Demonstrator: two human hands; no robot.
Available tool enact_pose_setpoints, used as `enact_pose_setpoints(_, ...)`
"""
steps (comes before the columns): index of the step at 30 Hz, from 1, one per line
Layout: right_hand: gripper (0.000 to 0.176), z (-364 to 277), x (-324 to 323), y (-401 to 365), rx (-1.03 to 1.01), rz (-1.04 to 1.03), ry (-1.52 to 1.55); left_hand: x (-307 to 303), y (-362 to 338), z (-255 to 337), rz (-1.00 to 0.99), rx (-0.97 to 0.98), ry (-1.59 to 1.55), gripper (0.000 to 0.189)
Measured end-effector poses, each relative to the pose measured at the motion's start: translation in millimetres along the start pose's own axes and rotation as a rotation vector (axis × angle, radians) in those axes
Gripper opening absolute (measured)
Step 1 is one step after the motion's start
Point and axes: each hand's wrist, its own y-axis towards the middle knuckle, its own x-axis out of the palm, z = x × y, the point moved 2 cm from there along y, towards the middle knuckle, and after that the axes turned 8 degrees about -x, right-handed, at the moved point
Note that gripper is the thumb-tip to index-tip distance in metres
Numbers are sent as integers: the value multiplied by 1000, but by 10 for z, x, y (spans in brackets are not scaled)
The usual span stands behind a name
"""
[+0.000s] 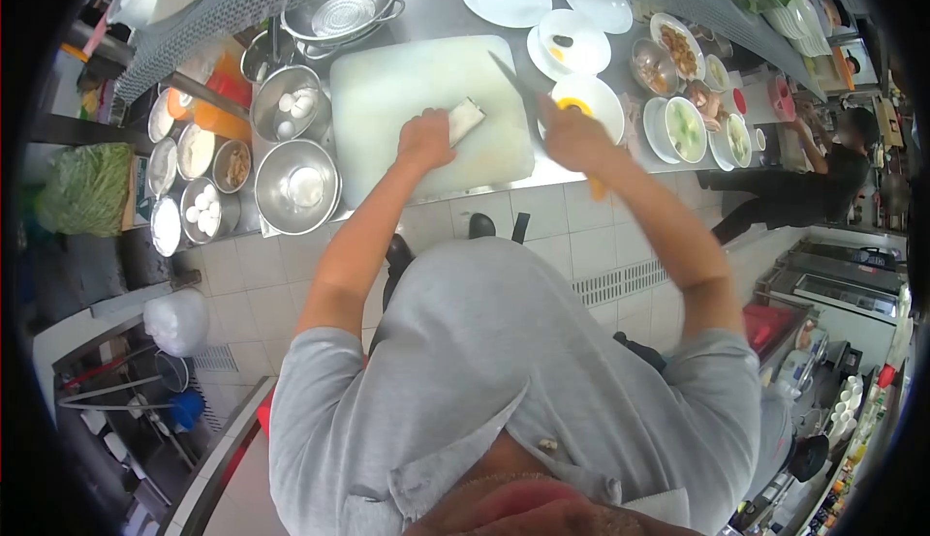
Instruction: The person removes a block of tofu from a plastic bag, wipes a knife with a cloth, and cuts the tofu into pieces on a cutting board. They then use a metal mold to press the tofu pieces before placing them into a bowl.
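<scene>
My left hand (426,140) is closed on the near end of a whitish rectangular block of food (467,121) with a dark edge, pressing it on the white cutting board (387,76). My right hand (581,139), slightly blurred, grips a knife (513,75) by its yellow-orange handle. The blade points up and to the left over the board's right edge, clear of the block. Just beyond that hand is a white bowl (603,102) with something yellow inside, partly hidden by the fingers.
Metal bowls (260,187), one holding eggs (296,102), stand left of the board, near several containers. A strainer pot (320,23) is behind. White plates (506,1) and bowls of food (688,129) line the right. Another person (833,168) stands at far right.
</scene>
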Motion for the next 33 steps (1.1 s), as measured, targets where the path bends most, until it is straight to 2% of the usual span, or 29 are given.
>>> enact_pose_setpoints(3, 68, 3, 575, 468, -17, 103, 25, -140, 33, -136, -82, -22, -137, 69)
enact_pose_setpoints(6, 65, -102, 858, 701, -20, 171, 38, -209, 36, -440, -347, -108, -547, 74)
enact_pose_setpoints(7, 64, -124, 926, 773, -25, 195, 40, -220, -29, -498, -390, -163, -744, 70)
enact_pose_setpoints(10, 60, -44, 1241, 1050, -124, 325, -93, -347, -269, -497, -333, -194, -1391, 60)
enact_pose_setpoints(11, 58, -41, 1274, 1055, -178, 483, -83, -450, -327, -464, -308, -241, -1514, 56)
enact_pose_setpoints(13, 55, -56, 1337, 978, -284, 799, -60, -642, -408, -347, -152, -110, -1742, 56)
enact_pose_setpoints(14, 54, -135, 1262, 906, -273, 752, 287, -728, -429, -314, -68, -35, -1851, 56)
enact_pose_setpoints(16, 54, -358, 1101, 706, -214, 599, 967, -841, -455, -245, -34, 8, -1984, 51)
enact_pose_setpoints(18, 50, -797, 822, 530, -99, 495, 1883, -940, -468, -99, -4, 64, -2084, 46)
enact_pose_setpoints(19, 49, -939, 757, 507, -27, 402, 2337, -956, -475, -51, 15, 70, -2071, 46)
enact_pose_setpoints(22, 43, -918, 784, 771, 5, 484, 2407, -1126, -639, -202, 36, -42, -1962, 51)
enact_pose_setpoints(25, 41, -749, 836, 949, 25, 551, 2275, -1345, -749, -492, 278, 144, -1573, 56)
enact_pose_setpoints(28, 41, -722, 901, 1026, 12, 566, 2270, -1351, -852, -547, 214, -69, -1099, 71)
enact_pose_setpoints(29, 36, -702, 913, 1046, -1, 601, 2198, -1416, -905, -494, 201, -112, -971, 76)
enact_pose_setpoints(32, 38, -639, 850, 1099, -84, 723, 1901, -1122, -815, -715, 38, -230, -1101, 77)
enact_pose_setpoints(33, 40, -634, 805, 1097, -136, 767, 1745, -1066, -802, -780, 71, -209, -1037, 75)
